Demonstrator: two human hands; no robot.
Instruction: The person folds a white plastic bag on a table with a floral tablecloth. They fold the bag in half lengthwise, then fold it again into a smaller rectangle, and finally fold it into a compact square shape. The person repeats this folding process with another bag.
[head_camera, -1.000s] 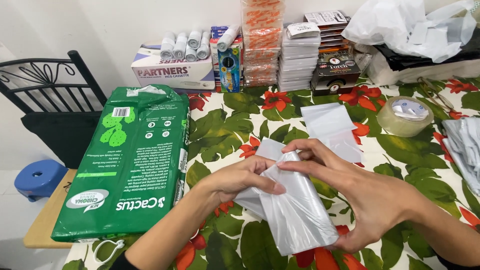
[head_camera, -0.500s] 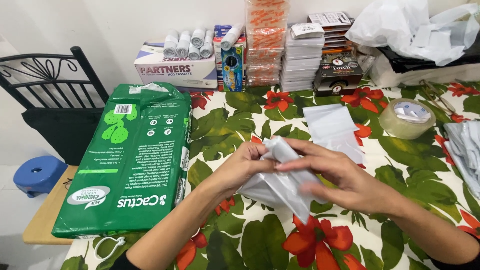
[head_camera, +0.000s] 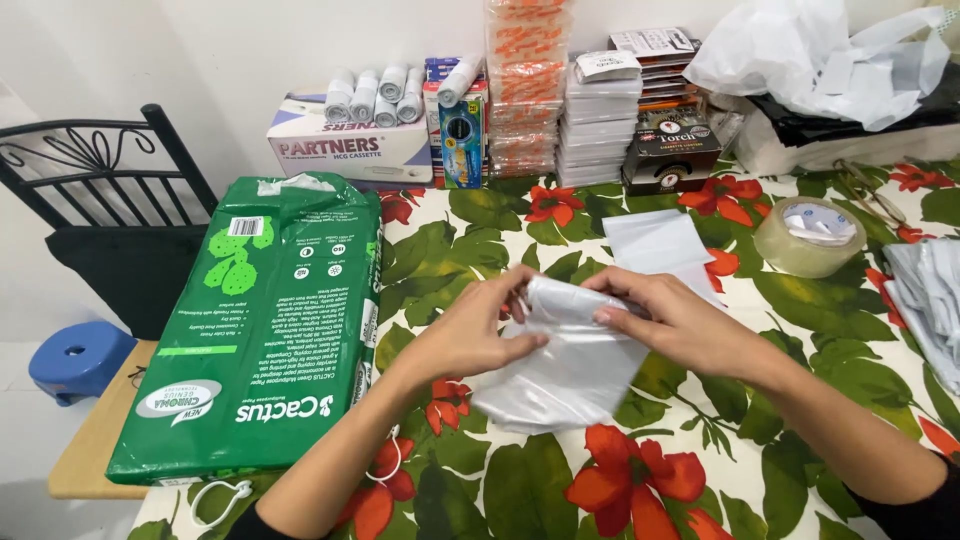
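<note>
Bag: grey-white plastic bag (head_camera: 560, 375), glossy and crumpled, top edge bunched, lower end sagging onto the floral tablecloth (head_camera: 480, 220), mid-table between both hands.
Left hand (head_camera: 470, 330): fingers pinched together on the bag's upper left edge.
Right hand (head_camera: 675, 320): fingers closed over the top right, thumb pressing the plastic.
Nearby: green pack (head_camera: 260, 320) just left, white sheet (head_camera: 655, 240) behind, tape roll (head_camera: 810, 235) well right.

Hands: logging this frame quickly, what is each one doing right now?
Left hand: closed on the plastic bag, pinching its top edge.
Right hand: closed on the same bag's top edge.
</note>
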